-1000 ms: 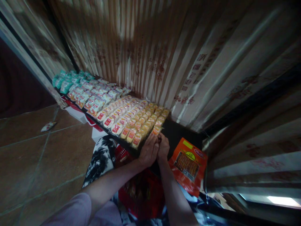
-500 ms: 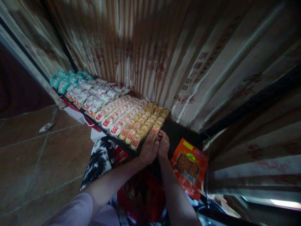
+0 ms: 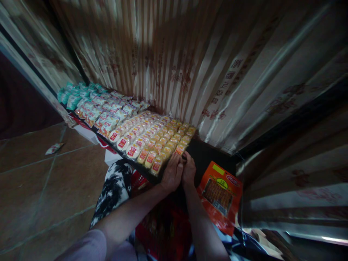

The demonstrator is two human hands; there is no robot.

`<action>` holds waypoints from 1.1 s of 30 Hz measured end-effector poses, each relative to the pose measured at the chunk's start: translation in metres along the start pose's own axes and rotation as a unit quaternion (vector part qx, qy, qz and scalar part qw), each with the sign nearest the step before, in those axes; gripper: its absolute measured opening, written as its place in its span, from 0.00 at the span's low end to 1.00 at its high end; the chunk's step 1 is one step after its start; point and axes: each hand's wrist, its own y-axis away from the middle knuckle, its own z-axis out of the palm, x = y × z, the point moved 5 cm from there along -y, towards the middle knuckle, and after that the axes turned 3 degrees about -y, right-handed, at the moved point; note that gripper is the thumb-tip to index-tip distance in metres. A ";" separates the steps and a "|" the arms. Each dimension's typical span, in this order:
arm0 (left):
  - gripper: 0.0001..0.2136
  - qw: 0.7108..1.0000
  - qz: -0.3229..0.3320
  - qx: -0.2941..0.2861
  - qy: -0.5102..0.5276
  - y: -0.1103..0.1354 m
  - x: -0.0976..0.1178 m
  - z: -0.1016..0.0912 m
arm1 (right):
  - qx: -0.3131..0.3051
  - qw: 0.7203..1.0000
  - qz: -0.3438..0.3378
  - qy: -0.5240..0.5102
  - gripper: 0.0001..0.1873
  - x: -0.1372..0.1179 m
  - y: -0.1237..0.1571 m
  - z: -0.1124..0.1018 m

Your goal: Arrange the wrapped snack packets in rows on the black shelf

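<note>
Side by side at the front right end of the rows, my left hand (image 3: 172, 174) and my right hand (image 3: 189, 169) have their fingers curled in together. Between the fingertips is a small yellow wrapped snack cake (image 3: 179, 149), lying at the front of the last column. The undersides of both hands are hidden. Beside them lie columns of yellow wrapped snack cakes (image 3: 150, 158), then white wrapped snack cakes (image 3: 133, 149) in clear film. An orange snack bag (image 3: 220, 195) with a window lies right of my right hand.
Further left on the black board (image 3: 208, 154) are white snack packets (image 3: 106, 124) and green packets (image 3: 73, 100). A pleated curtain (image 3: 152, 54) hangs behind. One loose packet (image 3: 54, 148) lies on the tiled floor (image 3: 29, 188). A red bag (image 3: 163, 232) sits under my forearms.
My hands stay almost in the same place at the snack cake, with barely visible finger movement. The view has shifted slightly, and the orange bag appears a little lower.
</note>
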 end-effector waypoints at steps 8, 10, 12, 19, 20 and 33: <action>0.22 1.000 0.013 -0.001 0.007 0.000 0.006 -0.003 | 0.009 1.000 -0.005 0.005 0.25 0.003 0.002 0.002; 0.21 1.000 0.013 -0.002 0.009 0.000 0.006 -0.004 | 0.009 1.000 -0.006 0.011 0.25 0.006 0.001 0.003; 0.21 1.000 0.011 -0.005 0.010 -0.001 0.005 -0.003 | 0.003 1.000 -0.004 0.012 0.25 0.008 0.001 0.005; 0.21 1.000 0.017 -0.009 -0.009 -0.001 0.008 -0.004 | 0.004 1.000 -0.007 0.002 0.25 0.004 0.004 0.002; 0.21 1.000 0.014 -0.012 -0.010 -0.001 0.008 -0.004 | 0.002 1.000 -0.008 0.003 0.25 0.004 0.005 0.002; 0.21 0.999 0.023 -0.020 -0.044 -0.002 0.010 -0.005 | 0.020 0.999 0.034 0.004 0.29 0.001 0.003 -0.008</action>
